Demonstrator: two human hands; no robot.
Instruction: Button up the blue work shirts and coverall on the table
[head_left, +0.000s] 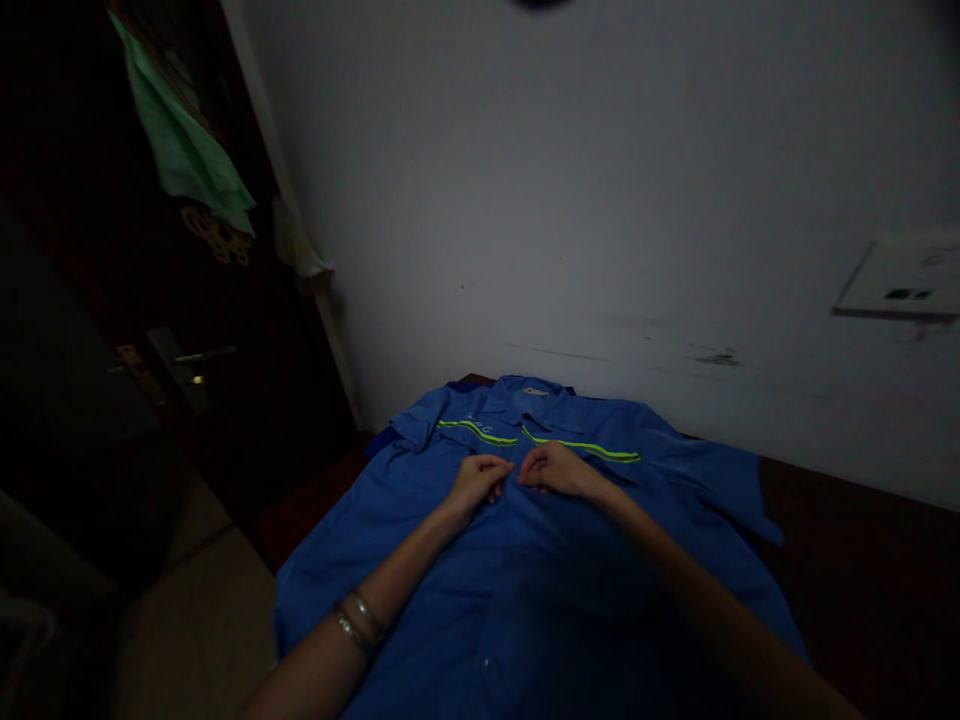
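Note:
A blue short-sleeved shirt (420, 560) lies spread front side up, its collar toward the wall and a yellow-green stripe across each side of the chest. Both hands meet at its front opening, just below the stripes. My left hand (480, 478) pinches the shirt's front edge between thumb and fingers. Close by on the right, my right hand (551, 470) is closed in a similar pinch on the other front edge. Any button between the fingertips is too small and dark to make out. Two bracelets (360, 618) circle my left forearm.
Under the shirt is a dark reddish-brown table (862, 560), set against a pale wall (600, 200). Darker blue cloth (381, 440) peeks out beneath the shirt. At left stands a dark door with a handle (202, 355) and a hanging green cloth (184, 150). A socket (904, 280) is on the wall.

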